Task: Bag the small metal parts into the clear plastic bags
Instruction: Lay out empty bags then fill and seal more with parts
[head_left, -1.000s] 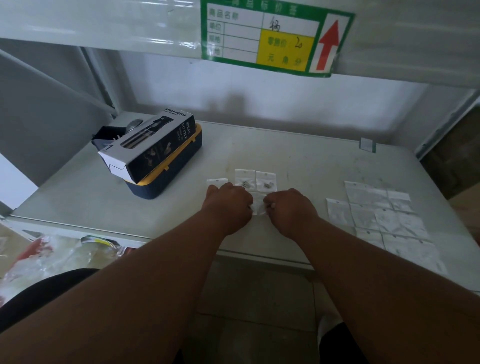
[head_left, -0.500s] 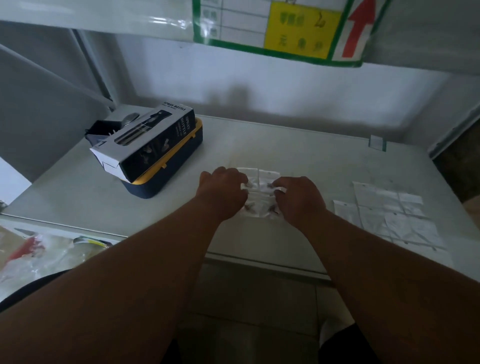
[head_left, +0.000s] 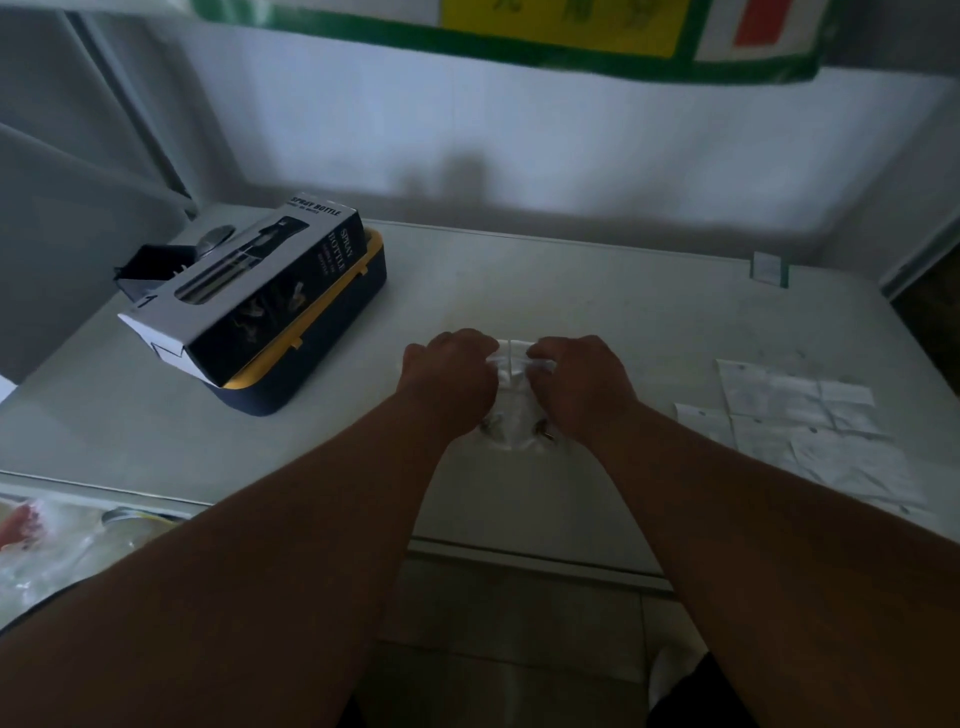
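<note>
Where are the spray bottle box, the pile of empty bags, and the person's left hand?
spray bottle box (head_left: 270, 291), head view, on its dark printed side.
pile of empty bags (head_left: 800, 415), head view, middle of the pile.
left hand (head_left: 449, 374), head view, back of the hand.

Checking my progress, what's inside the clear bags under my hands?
Two small dark metal parts show through the clear bags near their lower edge. The left hand and right hand cover the rest.

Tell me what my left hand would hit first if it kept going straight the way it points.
Likely nothing on the table: beyond the left hand, past the bags it holds, the table looks bare to the back wall, though depth is unclear.
</note>
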